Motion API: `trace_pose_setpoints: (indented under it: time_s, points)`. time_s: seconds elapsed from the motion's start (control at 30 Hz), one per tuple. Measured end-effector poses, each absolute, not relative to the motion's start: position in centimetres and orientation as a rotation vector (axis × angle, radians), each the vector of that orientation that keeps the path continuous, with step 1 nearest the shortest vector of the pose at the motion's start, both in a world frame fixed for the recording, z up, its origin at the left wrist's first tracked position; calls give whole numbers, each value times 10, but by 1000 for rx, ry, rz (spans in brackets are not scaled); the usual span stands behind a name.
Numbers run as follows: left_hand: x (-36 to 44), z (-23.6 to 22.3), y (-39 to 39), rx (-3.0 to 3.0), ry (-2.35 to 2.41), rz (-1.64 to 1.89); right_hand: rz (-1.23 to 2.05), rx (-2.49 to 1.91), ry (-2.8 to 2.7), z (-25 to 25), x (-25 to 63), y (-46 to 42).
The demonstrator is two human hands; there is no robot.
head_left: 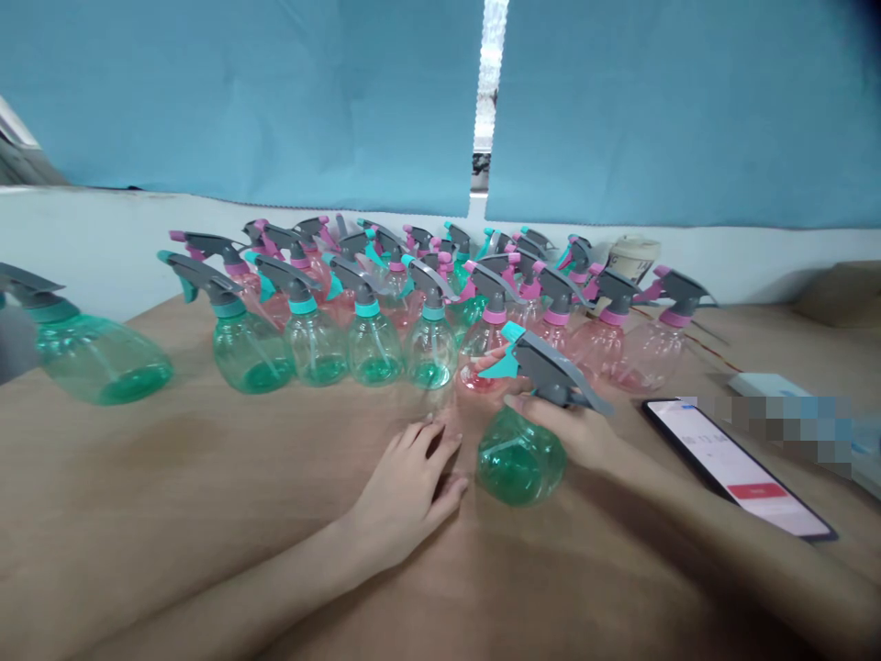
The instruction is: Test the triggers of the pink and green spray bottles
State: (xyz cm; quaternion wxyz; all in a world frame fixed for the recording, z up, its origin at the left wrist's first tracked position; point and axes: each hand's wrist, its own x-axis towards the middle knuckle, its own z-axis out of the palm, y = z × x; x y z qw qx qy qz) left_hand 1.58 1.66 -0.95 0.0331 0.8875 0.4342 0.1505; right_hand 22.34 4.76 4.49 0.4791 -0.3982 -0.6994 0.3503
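My right hand (568,427) is closed round the neck of a green spray bottle (521,459), just under its grey head with a teal nozzle and trigger. The bottle tilts a little in front of the rows; whether its base touches the table I cannot tell. To its left, my left hand (413,477) lies on the wooden table with nothing in it, fingers loosely spread and slightly bent. Behind both hands, a clear spray bottle with a teal collar (431,353) and a pink spray bottle (482,353), partly covered by the held one, stand in the front row.
Several more green and pink spray bottles stand in rows toward the back wall. One green spray bottle (103,358) is apart at far left. A phone (740,468) lies at right beside a white box (771,384). A paper cup (631,257) stands behind; a blue sheet (275,101) covers the wall.
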Motion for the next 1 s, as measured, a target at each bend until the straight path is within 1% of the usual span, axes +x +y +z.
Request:
trace_pose_setpoints:
  time_s: [0.33, 0.8, 1.0]
  points:
    - [16, -10, 17, 2734, 1343, 469, 888, -1023, -1704, 47, 223, 45]
    - [16, -10, 17, 2735, 1331, 469, 884, -988, -1726, 47, 223, 46]
    - [16, -11, 16, 2737, 1328, 480, 864, -1048, -1759, 60, 220, 41]
